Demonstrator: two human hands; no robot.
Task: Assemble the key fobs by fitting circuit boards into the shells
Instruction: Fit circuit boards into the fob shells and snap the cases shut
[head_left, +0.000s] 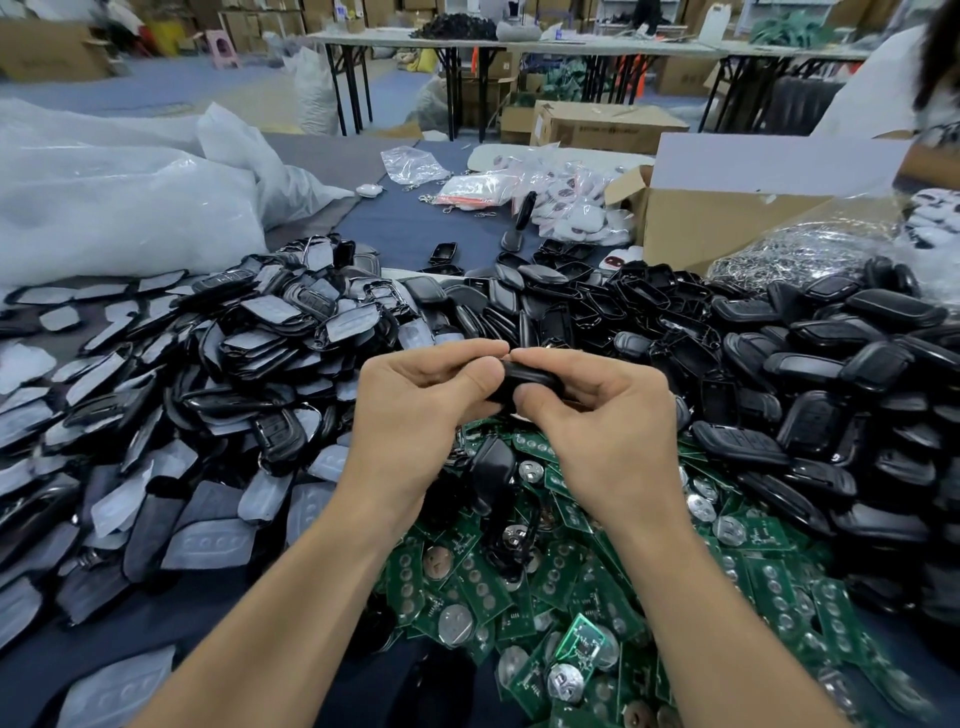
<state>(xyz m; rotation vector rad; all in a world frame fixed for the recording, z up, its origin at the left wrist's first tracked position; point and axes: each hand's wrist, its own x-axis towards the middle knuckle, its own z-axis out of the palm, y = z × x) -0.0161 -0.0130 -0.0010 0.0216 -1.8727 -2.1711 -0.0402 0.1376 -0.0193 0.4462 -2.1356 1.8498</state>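
Observation:
A black key fob shell (524, 382) is held at the centre of the view, above the table. My left hand (415, 410) grips its left end with curled fingers and thumb. My right hand (597, 415) pinches its right end between thumb and fingers. Most of the shell is hidden by the fingers. Below the hands lies a heap of green circuit boards (571, 587) with round silver battery holders. A loose black shell (491, 467) rests on top of that heap.
A pile of shell halves with grey film (208, 374) fills the left. Closed black fobs (831, 395) are heaped at the right. Behind stand a cardboard box (727, 223), plastic bags (114, 208) and small white packets (561, 202). A person sits at the far right.

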